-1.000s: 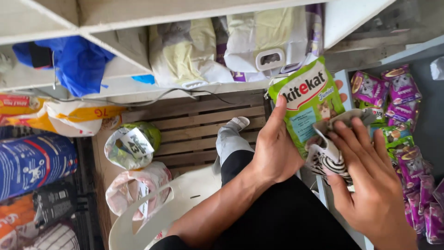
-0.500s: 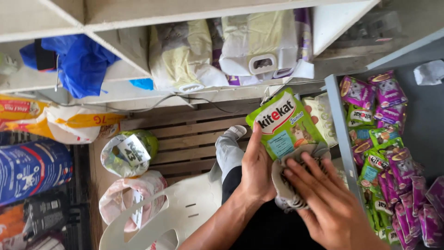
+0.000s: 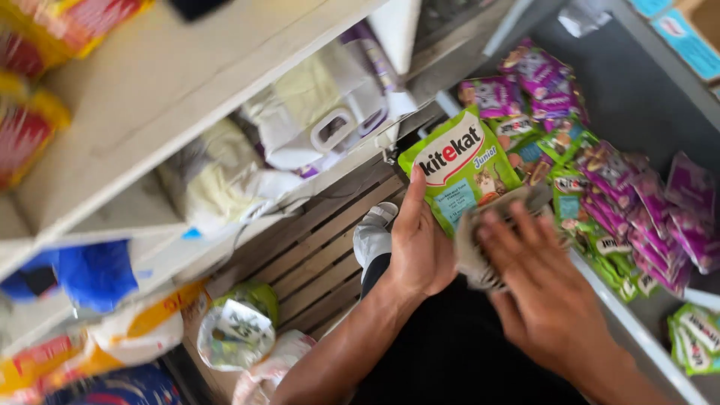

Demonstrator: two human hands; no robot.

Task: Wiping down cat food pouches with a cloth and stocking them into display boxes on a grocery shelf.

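Note:
My left hand (image 3: 420,240) grips a bright green pet-food pouch (image 3: 457,161) from its left side, thumb along the edge, holding it upright in front of me. My right hand (image 3: 540,289) presses a striped grey-and-white cloth (image 3: 480,240) against the lower front of the pouch, fingers spread over the cloth. Both hands are over my dark trousers and my white shoe (image 3: 373,232).
A grey tray (image 3: 637,82) at right holds several purple and green pouches (image 3: 600,165). White shelves (image 3: 165,82) at left carry white and cream bags (image 3: 322,120). A wooden pallet (image 3: 315,255), a blue bag (image 3: 90,274) and tied plastic bags (image 3: 236,330) lie below.
The view has tilted and swung right. The pouch stays in my left hand, and my right hand with the cloth has moved up over its lower front.

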